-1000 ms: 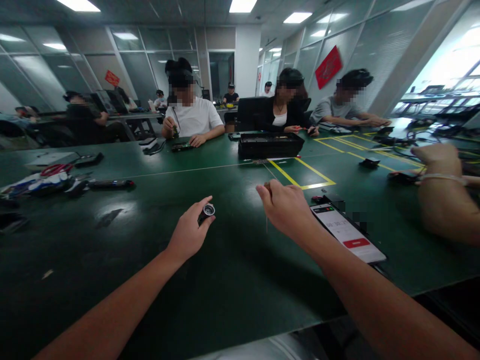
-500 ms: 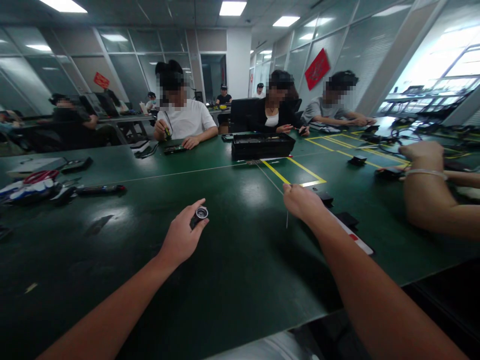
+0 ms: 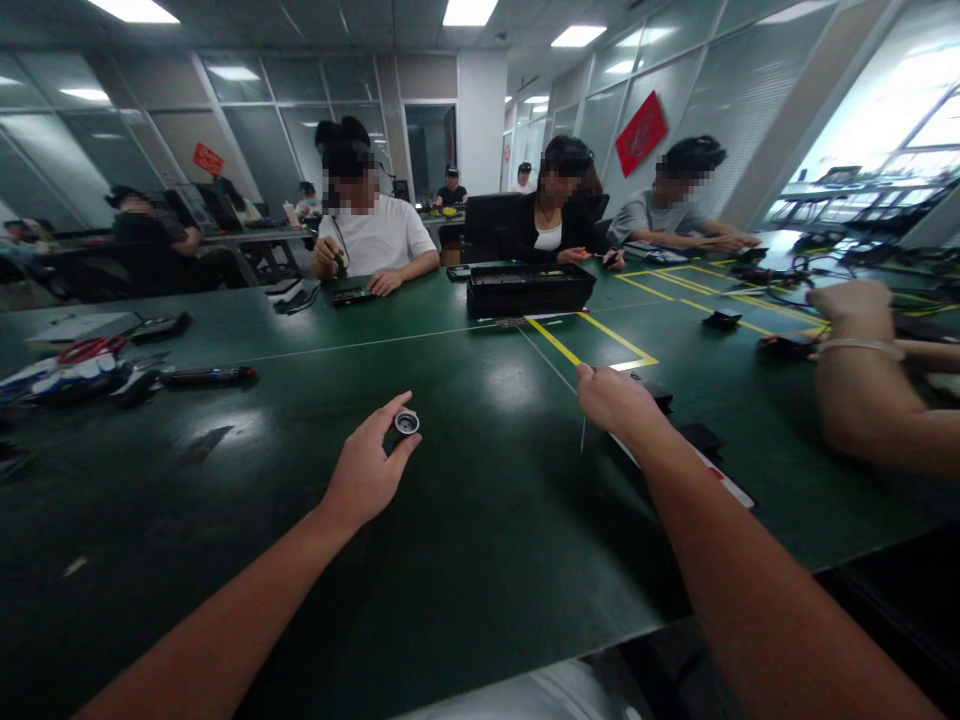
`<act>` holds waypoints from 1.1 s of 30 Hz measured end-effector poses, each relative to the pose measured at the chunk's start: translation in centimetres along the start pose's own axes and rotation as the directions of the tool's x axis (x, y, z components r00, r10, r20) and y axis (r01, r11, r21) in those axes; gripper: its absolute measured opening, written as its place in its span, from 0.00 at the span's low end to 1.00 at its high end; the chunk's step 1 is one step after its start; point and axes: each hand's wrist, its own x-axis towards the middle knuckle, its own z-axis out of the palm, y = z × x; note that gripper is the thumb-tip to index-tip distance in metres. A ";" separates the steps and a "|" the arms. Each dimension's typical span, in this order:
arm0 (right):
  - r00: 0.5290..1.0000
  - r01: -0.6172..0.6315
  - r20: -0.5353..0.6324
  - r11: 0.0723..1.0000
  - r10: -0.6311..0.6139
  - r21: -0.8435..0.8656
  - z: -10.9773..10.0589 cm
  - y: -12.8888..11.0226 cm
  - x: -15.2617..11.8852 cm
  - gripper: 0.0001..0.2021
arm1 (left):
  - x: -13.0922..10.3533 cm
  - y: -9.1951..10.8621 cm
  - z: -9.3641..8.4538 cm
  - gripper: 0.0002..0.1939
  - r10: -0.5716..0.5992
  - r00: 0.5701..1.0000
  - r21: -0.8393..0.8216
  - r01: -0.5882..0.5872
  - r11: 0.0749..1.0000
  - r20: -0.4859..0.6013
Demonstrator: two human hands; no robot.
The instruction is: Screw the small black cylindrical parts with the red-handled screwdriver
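My left hand (image 3: 365,465) is closed around a short black cylinder with a silver-rimmed open end (image 3: 406,424), gripped between thumb and fingers. The rim faces up and toward me, above the green table (image 3: 480,520). Farther right, my right hand (image 3: 616,398) is closed, its fingers curled and turned away from me. What it holds, if anything, is hidden. A thin pale line (image 3: 583,435) shows just below its fingers; I cannot tell whether it is held or lies on the table. Beside that hand and forearm are a small black block (image 3: 660,396) and a white-and-red flat item (image 3: 731,487).
A long black box (image 3: 529,290) stands across the table near yellow tape (image 3: 619,340). At left lie a dark pen-like tool (image 3: 210,376) and red cable (image 3: 91,348). Another person's arm (image 3: 862,390) reaches in from the right. Several people sit opposite.
The whole view has shifted slightly, so the scene sits a little farther right. Both hands keep nearly the same pose, and the left still grips the black cylinder.
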 end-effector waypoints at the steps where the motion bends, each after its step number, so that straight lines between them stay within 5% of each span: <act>1: 1.000 -0.007 -0.007 1.000 0.007 -0.004 -0.1 -0.3 -0.4 0.28 | 0.0 0.0 0.0 0.29 -0.001 1.000 -0.003 0.001 1.000 -0.003; 4: 0.995 0.062 -0.085 0.998 -0.060 0.025 -0.3 -2.0 -1.9 0.26 | 0.0 0.2 0.0 0.29 -0.020 1.000 -0.020 0.020 1.000 0.007; 9: 0.928 0.372 -0.128 0.883 -0.350 0.286 -0.8 -6.0 -4.8 0.19 | 0.1 0.4 -0.1 0.21 -0.029 0.999 -0.028 0.030 0.999 0.033; 14: 0.855 0.474 -0.185 0.584 -0.485 0.659 -0.8 -9.0 -6.5 0.14 | 0.1 -0.1 -0.2 0.19 -0.008 1.000 -0.051 0.009 0.999 0.029; 17: 0.864 0.438 -0.281 0.351 -0.417 0.828 0.6 -9.5 -6.7 0.11 | 0.0 -0.3 -0.3 0.20 -0.028 0.999 -0.071 0.030 0.997 0.028; 20: 0.874 0.436 -0.347 0.235 -0.340 0.869 2.7 -9.1 -6.6 0.11 | 0.0 -0.2 -0.4 0.20 -0.051 0.998 -0.080 0.054 0.995 0.036; 33: 0.837 0.473 -0.304 0.323 -0.456 0.820 5.5 -8.9 -7.1 0.10 | 0.0 0.1 -0.5 0.21 -0.040 0.997 -0.076 0.044 0.996 0.063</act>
